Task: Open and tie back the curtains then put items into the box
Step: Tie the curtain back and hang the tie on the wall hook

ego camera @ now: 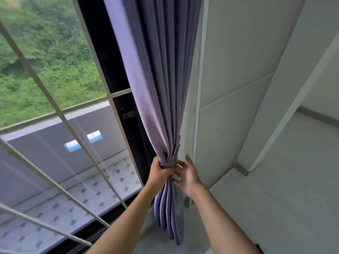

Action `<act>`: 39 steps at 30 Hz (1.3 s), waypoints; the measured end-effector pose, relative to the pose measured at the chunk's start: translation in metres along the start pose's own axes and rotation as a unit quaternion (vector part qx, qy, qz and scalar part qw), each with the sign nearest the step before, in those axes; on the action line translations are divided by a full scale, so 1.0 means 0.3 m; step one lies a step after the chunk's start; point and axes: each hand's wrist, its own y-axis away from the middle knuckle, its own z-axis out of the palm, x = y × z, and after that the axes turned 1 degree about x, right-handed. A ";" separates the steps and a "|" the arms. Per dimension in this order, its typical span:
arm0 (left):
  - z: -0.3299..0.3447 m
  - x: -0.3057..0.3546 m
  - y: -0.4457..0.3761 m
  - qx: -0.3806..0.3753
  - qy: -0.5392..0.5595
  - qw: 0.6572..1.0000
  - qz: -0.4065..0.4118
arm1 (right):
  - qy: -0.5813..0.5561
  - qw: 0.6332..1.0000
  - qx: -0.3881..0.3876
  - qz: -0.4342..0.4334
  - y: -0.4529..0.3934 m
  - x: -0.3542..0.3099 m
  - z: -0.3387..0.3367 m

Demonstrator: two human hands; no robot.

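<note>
both hands meet at the waist of the purple curtain (156, 85), which hangs gathered into a tight bundle at the right edge of the window (55, 107), against the white wall (229, 88). left hand (160, 171) has its fingers curled round the cinched folds, gripping them where a band of the same purple cloth, the tie-back (167, 163), wraps the bundle. right hand (186, 176) is at the other side of that band with fingers spread and only loosely bent; its fingertips reach the cloth near the wrap, and whether they pinch an end of the band cannot be told from here. by the look of it the cloth is soft and fairly thick, falling in deep pleats, so it should crush easily under a grip but spring out again if let go; it is not fragile, and its weight hangs from above, so the hands only need to hold the gather. the best place to hold is just where the left one is, round the narrowest part, leaving the other free to work the tie. judging by the bundle, the curtain is drawn open and the tying is under way or nearly done. beyond the glass are white bars, a tiled balcony floor (102, 182) and green trees (45, 52). no box is in view.
</note>
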 end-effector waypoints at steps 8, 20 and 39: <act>-0.005 0.014 -0.045 0.008 0.006 0.999 -0.044 | 0.144 0.988 0.048 0.027 -0.061 -0.082 -0.037; -0.011 -0.011 -0.028 0.040 0.021 0.998 -0.043 | 0.196 0.977 0.082 -0.016 -0.154 -0.169 0.041; -0.025 -0.081 -0.014 0.086 0.020 0.996 -0.004 | 0.198 0.966 0.160 -0.042 -0.263 -0.244 0.000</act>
